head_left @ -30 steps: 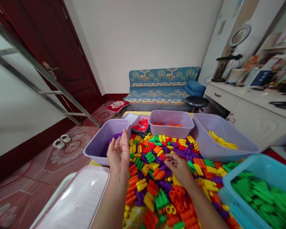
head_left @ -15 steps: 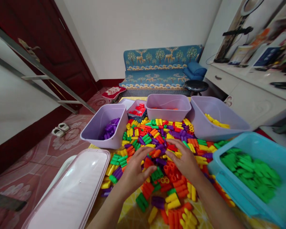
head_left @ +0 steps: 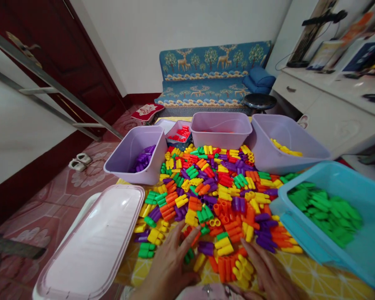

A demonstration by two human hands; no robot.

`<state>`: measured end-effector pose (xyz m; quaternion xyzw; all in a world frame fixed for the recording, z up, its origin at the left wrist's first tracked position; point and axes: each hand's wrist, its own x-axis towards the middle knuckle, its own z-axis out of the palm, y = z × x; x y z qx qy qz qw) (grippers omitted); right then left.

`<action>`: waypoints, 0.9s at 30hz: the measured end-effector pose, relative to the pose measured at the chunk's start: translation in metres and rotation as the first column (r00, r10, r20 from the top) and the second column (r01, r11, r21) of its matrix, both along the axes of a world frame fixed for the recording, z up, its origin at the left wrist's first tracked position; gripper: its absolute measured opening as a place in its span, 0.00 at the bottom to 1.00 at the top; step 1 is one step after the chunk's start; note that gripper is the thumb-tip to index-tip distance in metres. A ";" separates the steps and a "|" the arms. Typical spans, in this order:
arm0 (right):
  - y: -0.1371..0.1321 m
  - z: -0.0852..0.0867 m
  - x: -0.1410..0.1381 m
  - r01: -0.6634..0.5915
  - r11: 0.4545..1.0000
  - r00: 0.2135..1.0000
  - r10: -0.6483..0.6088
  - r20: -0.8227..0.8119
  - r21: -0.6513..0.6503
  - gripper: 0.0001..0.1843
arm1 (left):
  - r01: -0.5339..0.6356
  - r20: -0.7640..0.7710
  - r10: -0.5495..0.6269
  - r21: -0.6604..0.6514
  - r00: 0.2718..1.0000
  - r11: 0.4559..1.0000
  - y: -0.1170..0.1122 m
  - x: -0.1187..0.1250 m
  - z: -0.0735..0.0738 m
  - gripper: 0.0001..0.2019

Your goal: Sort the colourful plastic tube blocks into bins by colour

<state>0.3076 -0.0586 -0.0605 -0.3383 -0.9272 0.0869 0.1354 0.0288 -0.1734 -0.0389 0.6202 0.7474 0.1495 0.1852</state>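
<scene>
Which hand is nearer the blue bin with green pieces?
Right. The right hand is left of the blue bin, not touching it; the left hand is farther left, across the loose pieces.

Tube-shaped plastic blocks (head_left: 205, 214): red, orange, yellow, green, purple. Lie jumbled on yellow tablecloth (head_left: 318, 264), mostly flat, some overlapping.

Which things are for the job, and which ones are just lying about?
Probably for the job:
loose coloured pieces
lilac bins
small box of red pieces
turquoise bin

Probably just there:
sofa
black stool
white shoes
metal ladder
</scene>
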 end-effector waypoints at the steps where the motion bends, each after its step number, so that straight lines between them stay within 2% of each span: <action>1: -0.001 -0.002 -0.007 0.012 1.000 1.000 -0.012 -0.014 -0.003 0.46 | 0.013 0.006 -0.013 0.021 1.000 1.000 0.003 0.004 -0.004 0.54; 3: -0.001 -0.005 -0.023 0.024 0.999 0.998 -0.026 -0.060 -0.033 0.50 | 0.055 0.049 -0.059 0.072 0.997 0.996 0.011 0.011 -0.010 0.52; 6: -0.001 -0.008 -0.042 0.009 0.989 0.984 -0.035 -0.175 -0.146 0.52 | 0.074 0.171 -0.103 0.170 0.980 0.983 0.024 0.021 -0.010 0.46; 10: 0.002 -0.004 -0.062 0.012 0.938 0.921 -0.145 -0.361 -0.348 0.44 | 0.010 0.355 -0.104 0.257 0.929 0.966 0.044 0.031 0.002 0.40; 13: 0.017 0.012 -0.084 -0.011 0.879 0.869 -0.227 -0.439 -0.477 0.39 | -0.074 0.433 -0.073 0.313 0.898 0.947 0.069 0.028 0.018 0.36; 17: 0.061 0.046 -0.121 -0.017 0.809 0.840 -0.307 -0.447 -0.588 0.44 | -0.082 0.415 -0.103 0.403 0.904 0.911 0.113 0.007 0.044 0.32; 19: 0.088 0.060 -0.136 -0.005 0.830 0.818 -0.317 -0.479 -0.557 0.45 | -0.097 0.380 -0.077 0.417 0.922 0.904 0.131 -0.007 0.056 0.31; 20: 0.100 0.066 -0.141 0.012 0.860 0.817 -0.303 -0.491 -0.511 0.46 | -0.098 0.356 -0.064 0.418 0.932 0.903 0.136 -0.014 0.062 0.30; 23: 0.125 0.079 -0.149 0.134 0.955 0.871 -0.241 -0.428 -0.265 0.47 | -0.083 0.265 -0.036 0.425 0.964 0.901 0.138 -0.031 0.074 0.28; 25: 0.125 0.084 -0.152 0.173 0.981 0.920 -0.192 -0.342 -0.086 0.38 | -0.107 0.225 0.002 0.456 0.974 0.884 0.127 -0.038 0.079 0.25; 27: 0.111 0.086 -0.159 0.128 0.991 0.948 -0.113 -0.296 0.033 0.23 | -0.145 0.209 0.045 0.495 0.977 0.856 0.112 -0.041 0.085 0.20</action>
